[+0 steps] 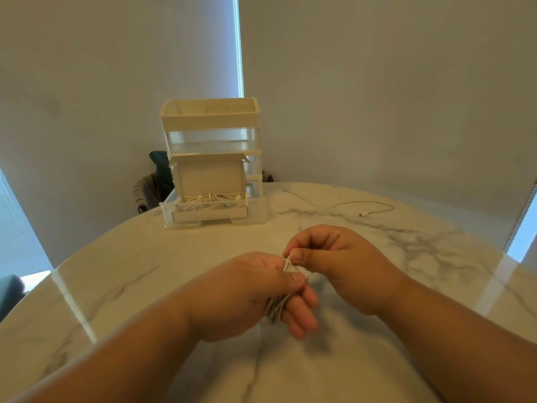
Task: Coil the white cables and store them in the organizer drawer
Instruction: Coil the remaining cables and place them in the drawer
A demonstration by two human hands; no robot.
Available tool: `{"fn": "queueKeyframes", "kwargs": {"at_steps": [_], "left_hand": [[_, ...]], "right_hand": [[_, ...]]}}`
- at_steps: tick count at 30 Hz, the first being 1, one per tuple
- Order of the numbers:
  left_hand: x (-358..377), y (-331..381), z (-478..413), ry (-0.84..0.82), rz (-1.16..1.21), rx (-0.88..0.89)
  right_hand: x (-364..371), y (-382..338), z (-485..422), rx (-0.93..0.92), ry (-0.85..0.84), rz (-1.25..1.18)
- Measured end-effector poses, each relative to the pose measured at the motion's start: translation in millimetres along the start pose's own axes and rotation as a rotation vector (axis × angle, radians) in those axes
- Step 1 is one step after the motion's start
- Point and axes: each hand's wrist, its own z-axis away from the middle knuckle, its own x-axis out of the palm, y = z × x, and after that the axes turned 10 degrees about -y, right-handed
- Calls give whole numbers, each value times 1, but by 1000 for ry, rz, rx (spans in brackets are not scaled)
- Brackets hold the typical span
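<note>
A round marble table (139, 286) fills the lower view, and a white and clear organizer (209, 117) stands at its far edge. The organizer's bottom drawer (259, 212) is pulled out toward the person. In that drawer sits an open cardboard box (209, 178), its lid tilted back against the organizer, with coiled white cables (210, 202) inside. In front of the organizer, nearer the person, the left hand (241, 295) holds a white cable coil (276, 311) looped around its fingers, with the thumb pressed on the strands. Just right of it, the right hand (334, 266) pinches the cable at the top of the coil between thumb and forefinger. To the organizer's right, well apart from both hands, a loose white cable (363, 203) lies uncoiled on the table.
</note>
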Motion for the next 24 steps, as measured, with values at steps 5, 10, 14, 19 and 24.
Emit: {"fn": "queueKeyframes", "kwargs": {"at_steps": [5, 10, 14, 19, 24], "left_hand": [[0, -1, 0, 1, 19, -9], [1, -1, 0, -20, 72, -38], [2, -2, 0, -31, 102, -28], [2, -4, -1, -35, 137, -7], [1, -4, -3, 60, 116, 81]], "right_hand": [[0, 2, 0, 9, 30, 13], [2, 3, -1, 9, 50, 27], [2, 4, 0, -5, 49, 30], [3, 5, -1, -33, 86, 29], [-2, 7, -3, -28, 57, -29]]}}
